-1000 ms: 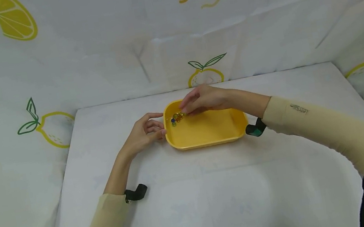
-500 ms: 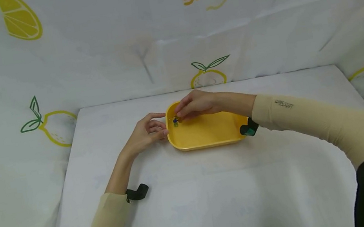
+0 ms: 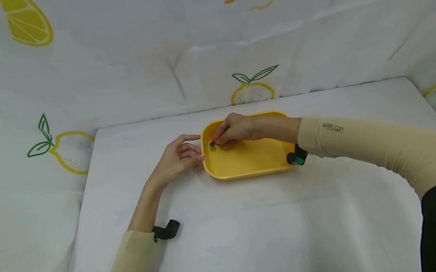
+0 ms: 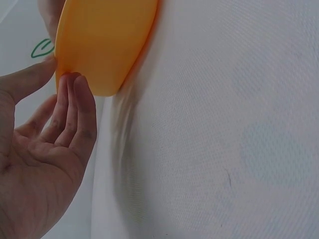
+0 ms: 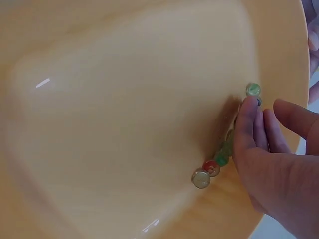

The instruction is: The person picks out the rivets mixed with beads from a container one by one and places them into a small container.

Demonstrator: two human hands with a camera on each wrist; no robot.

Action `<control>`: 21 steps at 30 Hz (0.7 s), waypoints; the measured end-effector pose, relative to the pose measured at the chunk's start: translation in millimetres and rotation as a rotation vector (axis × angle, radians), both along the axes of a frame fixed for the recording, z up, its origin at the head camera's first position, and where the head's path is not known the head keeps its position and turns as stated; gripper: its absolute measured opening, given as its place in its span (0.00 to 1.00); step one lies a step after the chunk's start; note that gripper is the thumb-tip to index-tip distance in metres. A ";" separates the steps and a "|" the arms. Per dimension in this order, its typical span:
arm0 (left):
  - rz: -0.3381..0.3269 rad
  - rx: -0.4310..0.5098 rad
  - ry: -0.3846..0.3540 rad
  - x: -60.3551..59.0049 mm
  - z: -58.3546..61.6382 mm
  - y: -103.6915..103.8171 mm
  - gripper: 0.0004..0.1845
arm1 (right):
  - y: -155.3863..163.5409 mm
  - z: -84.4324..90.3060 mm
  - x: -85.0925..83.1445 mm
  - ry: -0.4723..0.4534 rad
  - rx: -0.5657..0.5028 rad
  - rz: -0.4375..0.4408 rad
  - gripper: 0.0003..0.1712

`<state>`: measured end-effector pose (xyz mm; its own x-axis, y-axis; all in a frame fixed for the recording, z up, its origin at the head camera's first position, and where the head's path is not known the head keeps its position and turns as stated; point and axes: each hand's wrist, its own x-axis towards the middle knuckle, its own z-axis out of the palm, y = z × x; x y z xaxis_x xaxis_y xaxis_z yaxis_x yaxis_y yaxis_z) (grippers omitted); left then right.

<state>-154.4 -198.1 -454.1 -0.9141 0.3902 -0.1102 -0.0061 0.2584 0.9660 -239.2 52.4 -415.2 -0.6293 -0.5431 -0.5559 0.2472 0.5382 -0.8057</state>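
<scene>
Several small glass marbles [image 5: 214, 167] sit bunched in one corner of a yellow tray [image 3: 256, 158] — center of the head view, left end of the tray. In the right-wrist view they run in a short curved line along the tray's inner wall: a clear one and a red one lower down, green ones in the middle, a pale green and a dark blue one at the top near the rim. Rest of the tray floor is bare.

Right hand [image 3: 234, 131] reaches in from the right of the frame w/ fingers curled down over the cluster, fingertips [image 5: 246, 117] touching the marbles and pressing them against the wall. Whether it actually pinches one — can't tell, the fingers hide the contact.

Left hand [image 3: 176, 159] is relaxed, fingers fairly straight, tips resting against the tray's outer left end; probably bracing it so it doesn't slide while the other hand works inside. The left-wrist view shows those fingertips [image 4: 75, 87] right at the tray's edge, holding nothing.

Tray rests on a white counter [image 3: 238, 237], approx. mid-frame toward the back. Lemon-print cloth [image 3: 39, 64] hangs behind and at the sides.
</scene>
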 end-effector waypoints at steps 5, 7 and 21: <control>0.001 -0.002 0.001 -0.2 -0.5 0.5 0.33 | 1.1 -1.4 0.2 0.076 0.042 0.037 0.18; 0.002 -0.003 -0.001 -0.4 -1.0 0.6 0.33 | 0.8 -1.3 0.7 0.098 0.052 0.052 0.17; 0.000 -0.016 0.004 -0.8 -2.1 0.0 0.33 | -6.9 2.5 4.9 0.272 0.153 0.188 0.13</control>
